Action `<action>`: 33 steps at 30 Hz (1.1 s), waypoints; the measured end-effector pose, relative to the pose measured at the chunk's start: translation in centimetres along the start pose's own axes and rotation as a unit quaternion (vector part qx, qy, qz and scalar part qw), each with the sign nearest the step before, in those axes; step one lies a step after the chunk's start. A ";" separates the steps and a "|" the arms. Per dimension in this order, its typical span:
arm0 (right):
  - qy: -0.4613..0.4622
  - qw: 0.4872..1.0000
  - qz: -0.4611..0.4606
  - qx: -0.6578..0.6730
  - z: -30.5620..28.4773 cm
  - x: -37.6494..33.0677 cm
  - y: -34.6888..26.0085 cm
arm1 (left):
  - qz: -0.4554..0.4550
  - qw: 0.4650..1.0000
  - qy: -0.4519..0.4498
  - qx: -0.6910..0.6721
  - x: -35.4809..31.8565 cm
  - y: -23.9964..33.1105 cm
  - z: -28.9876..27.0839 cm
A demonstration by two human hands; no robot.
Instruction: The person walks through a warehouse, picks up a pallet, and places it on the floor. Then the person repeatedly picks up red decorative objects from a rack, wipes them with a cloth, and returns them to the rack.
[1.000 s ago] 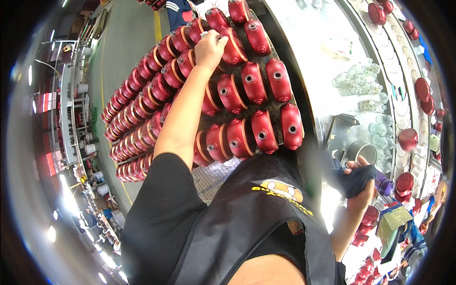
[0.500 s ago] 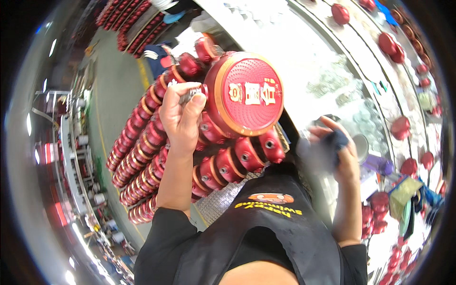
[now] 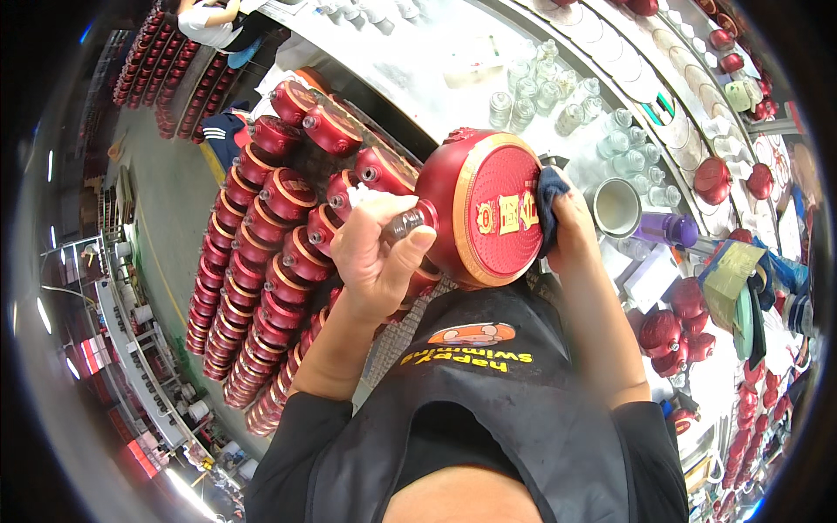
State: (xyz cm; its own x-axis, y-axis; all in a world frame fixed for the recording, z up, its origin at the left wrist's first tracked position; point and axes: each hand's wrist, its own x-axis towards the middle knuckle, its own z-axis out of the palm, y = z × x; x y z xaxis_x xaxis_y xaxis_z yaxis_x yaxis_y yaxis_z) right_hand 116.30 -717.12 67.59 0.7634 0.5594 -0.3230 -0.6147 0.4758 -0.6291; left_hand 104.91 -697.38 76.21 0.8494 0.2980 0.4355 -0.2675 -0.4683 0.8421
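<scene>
My left hand [image 3: 375, 253] now grips the red bottle [image 3: 475, 209] by its neck, lifted off the rack [image 3: 261, 261]. My right hand [image 3: 571, 222] presses a blue cloth [image 3: 547, 193] against its face; wiping has begun.

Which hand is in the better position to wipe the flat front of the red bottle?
Probably the right hand: it presses a dark blue cloth against the red bottle. The left hand grips its neck, steadying it.

Round flask [image 3: 488, 213]: red, gold-rimmed face with gold characters. Cloth [image 3: 547, 196]: dark blue. Racked flasks [image 3: 261, 253]: red, gold-banded. Apron [image 3: 523, 410]: black.
</scene>
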 end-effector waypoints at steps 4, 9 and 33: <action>0.041 0.999 0.027 0.005 -0.8 -0.1 -0.2 | -0.073 0.996 0.022 -0.046 -0.4 0.0 1.1; -0.064 0.996 0.033 -0.048 -1.4 -1.4 -1.4 | -0.130 0.983 0.046 -0.121 -0.3 -0.6 0.6; -0.070 0.985 0.041 -0.150 -8.6 -1.5 -5.1 | 0.038 0.875 0.178 0.448 5.4 -8.9 -21.7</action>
State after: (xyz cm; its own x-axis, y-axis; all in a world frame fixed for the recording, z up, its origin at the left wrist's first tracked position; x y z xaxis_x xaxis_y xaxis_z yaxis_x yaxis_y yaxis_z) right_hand 119.98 -726.21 65.22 0.6656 0.6857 -0.2947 -0.5714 0.2142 -0.7922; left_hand 101.99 -673.54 78.00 0.6058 0.4040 0.6854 0.2824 -0.9146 0.2895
